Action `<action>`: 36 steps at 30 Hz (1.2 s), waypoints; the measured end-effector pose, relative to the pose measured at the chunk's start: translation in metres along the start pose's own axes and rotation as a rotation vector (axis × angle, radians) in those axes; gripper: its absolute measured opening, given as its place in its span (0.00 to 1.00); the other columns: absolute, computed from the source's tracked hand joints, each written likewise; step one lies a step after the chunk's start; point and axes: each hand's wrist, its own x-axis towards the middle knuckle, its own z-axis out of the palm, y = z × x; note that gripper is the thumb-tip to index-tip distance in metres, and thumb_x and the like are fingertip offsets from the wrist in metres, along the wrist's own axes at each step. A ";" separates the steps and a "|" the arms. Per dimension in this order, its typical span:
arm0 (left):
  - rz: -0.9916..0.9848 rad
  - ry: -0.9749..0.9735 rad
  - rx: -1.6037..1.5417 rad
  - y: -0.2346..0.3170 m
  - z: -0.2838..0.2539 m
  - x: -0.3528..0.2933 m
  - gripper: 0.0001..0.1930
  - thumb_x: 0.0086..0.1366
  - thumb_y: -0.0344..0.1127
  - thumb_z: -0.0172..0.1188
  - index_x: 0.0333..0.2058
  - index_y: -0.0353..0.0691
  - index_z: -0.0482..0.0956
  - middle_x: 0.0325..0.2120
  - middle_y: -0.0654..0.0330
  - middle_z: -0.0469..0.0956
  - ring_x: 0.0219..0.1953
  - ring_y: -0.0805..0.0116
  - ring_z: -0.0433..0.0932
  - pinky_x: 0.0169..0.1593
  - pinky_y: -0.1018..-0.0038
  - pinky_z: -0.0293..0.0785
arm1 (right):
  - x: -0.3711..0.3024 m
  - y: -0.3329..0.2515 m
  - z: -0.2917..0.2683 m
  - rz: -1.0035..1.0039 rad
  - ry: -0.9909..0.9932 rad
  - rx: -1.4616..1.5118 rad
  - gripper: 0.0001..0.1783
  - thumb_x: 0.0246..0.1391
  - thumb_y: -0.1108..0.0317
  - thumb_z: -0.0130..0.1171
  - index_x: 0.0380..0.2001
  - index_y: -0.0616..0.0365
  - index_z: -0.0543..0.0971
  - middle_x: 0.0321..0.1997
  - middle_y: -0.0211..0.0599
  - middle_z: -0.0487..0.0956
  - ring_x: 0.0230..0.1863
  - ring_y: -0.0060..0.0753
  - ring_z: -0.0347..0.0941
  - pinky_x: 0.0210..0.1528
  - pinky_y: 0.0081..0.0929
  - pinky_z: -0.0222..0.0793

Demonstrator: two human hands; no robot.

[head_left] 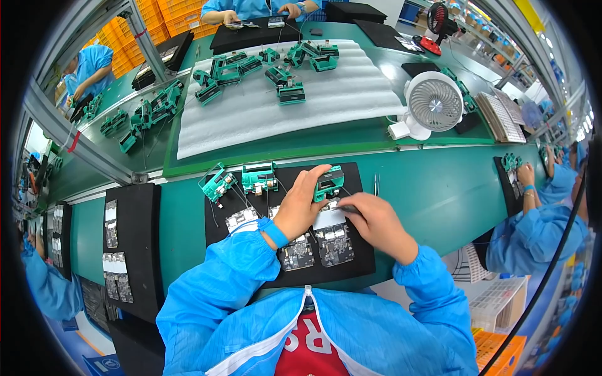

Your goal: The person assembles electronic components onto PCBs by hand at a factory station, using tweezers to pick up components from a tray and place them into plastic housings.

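Observation:
My left hand [300, 203] is closed on a green plastic housing [330, 180] at the top of a black foam mat [282, 281]. Just below that housing lies a dark circuit board [335, 245] with a white label area. Held in my right hand [382, 227] is a slim dark tool [348, 208], its tip at the board's upper edge; its exact kind cannot be made out. More circuit boards [296, 253] lie to the left, partly under my left wrist. Two other green housings [259, 178] [219, 183] stand along the mat's far edge, with thin wires.
Tweezers [376, 184] lie right of the mat. Beyond, several green housings [291, 93] rest on white foam sheeting [251, 128] near a white fan [434, 101]. A black foam board [135, 219] with circuit boards lies left. Co-workers sit across and on both sides.

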 end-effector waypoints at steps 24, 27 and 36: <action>0.004 0.005 -0.049 -0.002 0.002 -0.003 0.38 0.53 0.13 0.56 0.63 0.52 0.64 0.46 0.47 0.69 0.47 0.37 0.74 0.48 0.54 0.74 | 0.020 0.012 0.020 -0.230 -0.108 -0.495 0.09 0.44 0.72 0.63 0.33 0.53 0.78 0.29 0.31 0.77 0.33 0.38 0.76 0.33 0.37 0.69; 0.039 0.007 -0.026 -0.006 0.002 -0.004 0.38 0.54 0.13 0.55 0.63 0.51 0.63 0.44 0.47 0.69 0.47 0.37 0.73 0.48 0.54 0.73 | 0.017 0.010 0.014 -0.205 -0.075 -0.435 0.08 0.45 0.71 0.64 0.32 0.52 0.78 0.29 0.30 0.78 0.34 0.38 0.77 0.35 0.38 0.71; 0.062 0.006 -0.011 -0.008 0.001 -0.004 0.38 0.53 0.13 0.56 0.63 0.49 0.63 0.44 0.47 0.69 0.46 0.38 0.73 0.47 0.54 0.73 | 0.027 0.015 0.018 -0.349 -0.138 -0.447 0.12 0.41 0.75 0.65 0.33 0.55 0.78 0.30 0.34 0.78 0.34 0.41 0.76 0.36 0.38 0.71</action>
